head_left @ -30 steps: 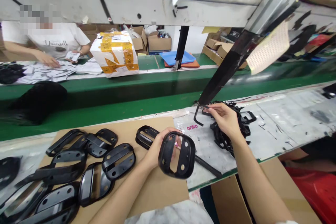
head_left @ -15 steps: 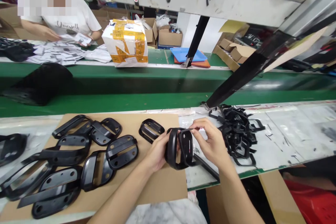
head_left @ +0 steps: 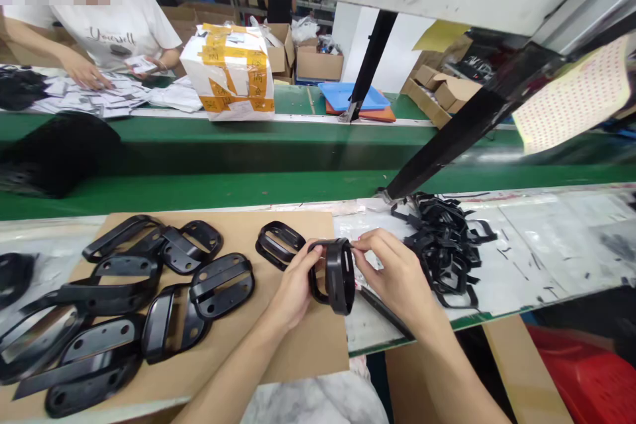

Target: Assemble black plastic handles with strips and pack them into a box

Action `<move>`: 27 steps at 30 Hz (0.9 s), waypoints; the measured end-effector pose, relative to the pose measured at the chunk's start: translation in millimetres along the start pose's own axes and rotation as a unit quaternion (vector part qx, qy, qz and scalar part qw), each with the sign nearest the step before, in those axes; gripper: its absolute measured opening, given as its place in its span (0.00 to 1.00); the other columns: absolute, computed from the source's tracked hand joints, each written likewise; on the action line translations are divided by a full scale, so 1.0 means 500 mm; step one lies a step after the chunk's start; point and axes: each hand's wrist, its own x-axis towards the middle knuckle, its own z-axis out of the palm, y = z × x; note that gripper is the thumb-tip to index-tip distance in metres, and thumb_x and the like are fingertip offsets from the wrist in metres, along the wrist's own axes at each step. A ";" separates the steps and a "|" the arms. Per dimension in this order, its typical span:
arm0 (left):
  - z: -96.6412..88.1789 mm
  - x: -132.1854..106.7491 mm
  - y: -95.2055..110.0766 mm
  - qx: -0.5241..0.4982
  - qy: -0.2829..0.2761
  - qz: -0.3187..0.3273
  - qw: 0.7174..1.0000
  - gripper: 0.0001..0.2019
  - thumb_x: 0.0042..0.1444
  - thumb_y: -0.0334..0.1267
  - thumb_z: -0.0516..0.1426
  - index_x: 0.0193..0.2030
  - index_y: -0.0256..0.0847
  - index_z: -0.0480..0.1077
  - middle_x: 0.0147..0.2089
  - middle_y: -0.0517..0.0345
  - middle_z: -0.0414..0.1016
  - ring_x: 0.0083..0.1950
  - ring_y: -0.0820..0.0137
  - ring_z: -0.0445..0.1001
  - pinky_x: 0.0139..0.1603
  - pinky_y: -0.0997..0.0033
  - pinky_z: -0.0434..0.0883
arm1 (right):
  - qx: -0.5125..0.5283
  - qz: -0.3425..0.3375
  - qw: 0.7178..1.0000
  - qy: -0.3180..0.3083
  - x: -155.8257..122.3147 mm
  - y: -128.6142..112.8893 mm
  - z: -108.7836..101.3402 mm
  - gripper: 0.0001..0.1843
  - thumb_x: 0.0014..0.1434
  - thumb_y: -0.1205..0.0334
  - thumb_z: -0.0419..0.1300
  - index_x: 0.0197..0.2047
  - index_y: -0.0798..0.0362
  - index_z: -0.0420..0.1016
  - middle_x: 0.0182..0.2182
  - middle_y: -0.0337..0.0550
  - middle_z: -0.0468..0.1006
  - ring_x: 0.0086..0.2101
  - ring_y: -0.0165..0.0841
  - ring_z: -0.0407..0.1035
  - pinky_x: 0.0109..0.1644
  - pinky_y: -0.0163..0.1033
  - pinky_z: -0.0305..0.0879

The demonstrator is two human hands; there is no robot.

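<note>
Holding a black frame (head_left: 342, 285) over the right border of the cardboard sheet (head_left: 315, 351), the left hand (head_left: 293, 288) clasps its near side, thumb on top, while the right hand (head_left: 390, 271) pinches a dark edge (head_left: 352, 244) at its top, rim or strip I cannot tell. More frames (head_left: 218, 279) lie on the cardboard sheet; tangled black strips (head_left: 450, 245) sit right of it, a taped box (head_left: 228, 76) beyond it

We angle our left forearm (head_left: 236, 358) and right forearm (head_left: 450, 364) inward. Our left hand (head_left: 292, 288) is curled in a grip. Our right hand (head_left: 397, 275), near but apart, pinches with thumb (head_left: 366, 266) and forefinger (head_left: 371, 240), its wrist raised.
</note>
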 end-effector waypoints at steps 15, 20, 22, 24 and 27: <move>0.008 -0.003 -0.015 -0.018 -0.030 0.020 0.999 0.17 0.52 0.46 0.69 0.44 0.39 0.78 0.39 0.58 0.77 0.38 0.68 0.73 0.40 0.72 0.69 | 0.145 0.024 0.989 0.030 -0.020 0.044 -0.002 0.10 0.70 0.72 0.64 0.47 0.47 0.80 0.40 0.41 0.83 0.40 0.35 0.78 0.46 0.39 0.75; 0.010 -0.008 -0.013 -0.027 -0.048 0.003 0.998 0.17 0.52 0.45 0.69 0.46 0.39 0.78 0.40 0.56 0.77 0.41 0.65 0.75 0.38 0.73 0.69 | 0.138 0.013 0.990 0.030 -0.015 0.050 -0.012 0.11 0.68 0.73 0.66 0.47 0.46 0.81 0.39 0.40 0.84 0.41 0.35 0.79 0.47 0.40 0.75; 0.013 -0.008 -0.014 -0.034 -0.055 0.006 0.998 0.16 0.53 0.44 0.68 0.46 0.39 0.79 0.41 0.55 0.78 0.44 0.64 0.75 0.39 0.73 0.70 | 0.138 0.005 0.990 0.036 -0.010 0.047 -0.016 0.11 0.68 0.73 0.66 0.46 0.46 0.81 0.39 0.40 0.84 0.40 0.35 0.79 0.46 0.40 0.75; 0.015 -0.009 -0.015 -0.032 -0.060 0.008 0.998 0.16 0.53 0.43 0.66 0.47 0.39 0.78 0.41 0.55 0.78 0.43 0.64 0.75 0.38 0.72 0.70 | 0.134 -0.006 0.990 0.035 -0.007 0.041 -0.013 0.12 0.67 0.74 0.67 0.47 0.46 0.81 0.39 0.40 0.84 0.40 0.35 0.79 0.46 0.40 0.75; 0.016 -0.013 -0.015 -0.030 -0.079 0.004 0.996 0.15 0.54 0.42 0.63 0.48 0.42 0.77 0.38 0.58 0.75 0.37 0.67 0.72 0.35 0.72 0.68 | 0.119 -0.018 0.991 0.060 -0.008 0.030 0.007 0.13 0.67 0.75 0.67 0.45 0.46 0.81 0.38 0.40 0.84 0.39 0.36 0.79 0.44 0.41 0.75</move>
